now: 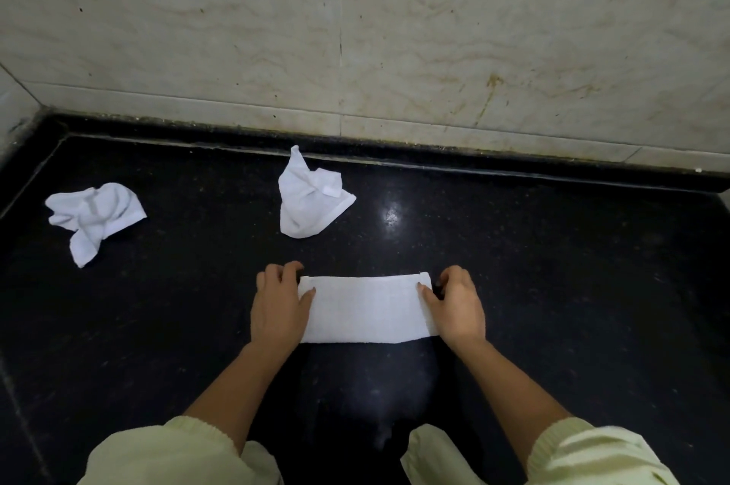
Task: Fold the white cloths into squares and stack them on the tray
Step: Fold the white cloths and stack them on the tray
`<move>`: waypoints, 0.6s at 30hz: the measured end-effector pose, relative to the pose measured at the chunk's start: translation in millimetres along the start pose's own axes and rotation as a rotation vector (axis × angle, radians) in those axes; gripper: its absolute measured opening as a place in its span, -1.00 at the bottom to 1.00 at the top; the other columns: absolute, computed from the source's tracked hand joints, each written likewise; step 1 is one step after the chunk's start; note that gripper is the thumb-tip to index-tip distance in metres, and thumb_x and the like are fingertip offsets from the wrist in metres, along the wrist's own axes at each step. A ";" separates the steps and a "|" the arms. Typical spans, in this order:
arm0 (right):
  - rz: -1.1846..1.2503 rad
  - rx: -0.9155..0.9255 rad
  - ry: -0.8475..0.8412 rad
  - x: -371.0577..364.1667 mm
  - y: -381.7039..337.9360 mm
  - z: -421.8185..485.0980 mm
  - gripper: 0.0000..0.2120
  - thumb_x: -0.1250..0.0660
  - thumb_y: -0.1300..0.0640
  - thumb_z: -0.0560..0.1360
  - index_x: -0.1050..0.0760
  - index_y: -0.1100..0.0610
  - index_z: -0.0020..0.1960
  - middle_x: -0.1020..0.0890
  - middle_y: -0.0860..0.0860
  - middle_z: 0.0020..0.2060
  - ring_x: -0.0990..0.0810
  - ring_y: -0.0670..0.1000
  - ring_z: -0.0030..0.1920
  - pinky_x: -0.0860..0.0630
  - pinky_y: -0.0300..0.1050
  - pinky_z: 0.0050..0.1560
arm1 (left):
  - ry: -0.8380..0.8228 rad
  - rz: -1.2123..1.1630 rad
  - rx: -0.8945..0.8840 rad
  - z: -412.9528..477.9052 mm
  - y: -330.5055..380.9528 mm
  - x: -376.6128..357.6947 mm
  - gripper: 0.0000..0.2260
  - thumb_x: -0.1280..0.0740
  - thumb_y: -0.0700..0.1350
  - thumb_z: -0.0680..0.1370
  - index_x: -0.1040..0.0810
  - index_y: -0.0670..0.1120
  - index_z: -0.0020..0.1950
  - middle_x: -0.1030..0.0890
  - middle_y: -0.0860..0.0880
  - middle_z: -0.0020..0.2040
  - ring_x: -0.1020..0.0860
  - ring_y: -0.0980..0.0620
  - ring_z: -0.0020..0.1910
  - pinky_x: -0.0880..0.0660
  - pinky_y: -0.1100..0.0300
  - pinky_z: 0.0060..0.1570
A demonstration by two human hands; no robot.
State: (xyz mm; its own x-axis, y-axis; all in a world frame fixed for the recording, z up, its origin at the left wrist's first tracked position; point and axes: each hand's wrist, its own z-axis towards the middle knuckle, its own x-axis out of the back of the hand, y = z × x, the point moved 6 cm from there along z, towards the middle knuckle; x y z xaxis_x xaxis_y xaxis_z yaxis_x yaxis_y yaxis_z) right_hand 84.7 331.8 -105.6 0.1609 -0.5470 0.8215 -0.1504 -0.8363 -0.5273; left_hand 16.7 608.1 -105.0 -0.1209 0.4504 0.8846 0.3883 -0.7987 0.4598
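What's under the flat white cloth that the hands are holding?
The folded cloth lies on the black counter. The left hand and right hand pinch its ends, thumbs on top. Anything beneath it is covered.

The left hand (278, 304) and right hand (454, 306) cover both short ends of the folded cloth (365, 308), so its end edges and its number of layers cannot be told. The fingertips curl out of sight at its far corners. The picture's bottom edge cuts off both pale sleeves (174, 453). The dark surface (553, 267) runs out of frame at left and near.
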 end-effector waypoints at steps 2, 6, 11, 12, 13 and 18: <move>0.008 0.099 0.003 -1.3 -9.0 -9.4 -0.80 -0.29 -0.03 0.57 -0.36 0.08 -0.08 -0.45 -0.06 -0.11 -0.47 -0.03 -0.14 -0.36 -0.16 -0.22 | 0.064 0.079 -0.161 -13.5 13.7 -2.5 -0.72 -0.40 -0.02 0.50 -0.51 -0.08 0.16 -0.49 -0.10 0.07 -0.44 -0.08 0.01 -0.46 0.06 -0.11; -0.174 0.334 -0.137 -25.5 -29.8 -36.5 -0.72 -0.15 -0.05 0.62 -0.34 0.10 -0.18 -0.44 -0.07 -0.20 -0.46 -0.02 -0.17 -0.33 -0.17 -0.18 | 0.036 0.193 -0.281 -40.3 34.2 -26.3 -0.80 -0.40 0.08 0.44 -0.51 -0.03 -0.15 -0.49 0.00 -0.17 -0.49 -0.02 -0.21 -0.43 0.08 -0.25; -0.437 0.344 -0.214 -33.0 -17.4 -44.5 -0.63 0.06 -0.05 0.67 -0.45 0.11 0.00 -0.57 0.02 0.02 -0.52 0.06 0.06 -0.40 -0.02 0.09 | -0.129 0.292 -0.121 -43.1 12.2 -41.6 -0.66 -0.14 0.25 0.57 -0.44 -0.01 0.02 -0.43 0.03 0.01 -0.42 0.00 0.01 -0.31 0.05 0.03; -0.444 0.333 -0.217 -31.7 -12.8 -43.3 -0.62 0.07 -0.06 0.67 -0.46 0.11 0.04 -0.57 0.02 0.04 -0.51 0.06 0.09 -0.40 -0.01 0.11 | -0.130 0.279 -0.119 -42.4 7.5 -40.6 -0.64 -0.12 0.27 0.56 -0.43 0.00 0.04 -0.43 0.03 0.03 -0.40 0.00 0.03 -0.29 0.05 0.06; -0.447 0.323 -0.222 -30.3 -8.9 -42.8 -0.61 0.07 -0.06 0.67 -0.46 0.12 0.06 -0.57 0.02 0.05 -0.51 0.06 0.09 -0.41 -0.01 0.13 | -0.118 0.258 -0.120 -42.1 4.6 -37.9 -0.63 -0.13 0.28 0.55 -0.43 0.00 0.03 -0.43 0.03 0.03 -0.40 0.00 0.03 -0.28 0.05 0.05; -0.368 0.221 -0.269 -23.1 3.9 -38.9 -0.63 0.02 -0.06 0.66 -0.46 0.15 0.04 -0.53 0.05 0.03 -0.50 0.05 0.06 -0.45 -0.03 0.07 | -0.166 0.243 -0.032 -39.7 -11.8 -29.2 -0.60 -0.13 0.33 0.53 -0.38 0.04 0.10 -0.36 0.06 0.08 -0.36 0.05 0.10 -0.28 0.08 0.11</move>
State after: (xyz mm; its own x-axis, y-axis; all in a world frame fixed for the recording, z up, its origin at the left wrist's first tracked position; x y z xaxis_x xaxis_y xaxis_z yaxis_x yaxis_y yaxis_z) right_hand 42.5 342.7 -118.2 0.4140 -0.1811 0.8921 0.1692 -0.9476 -0.2709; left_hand -20.6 588.6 -133.2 0.1242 0.3018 0.9452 0.3578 -0.9021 0.2410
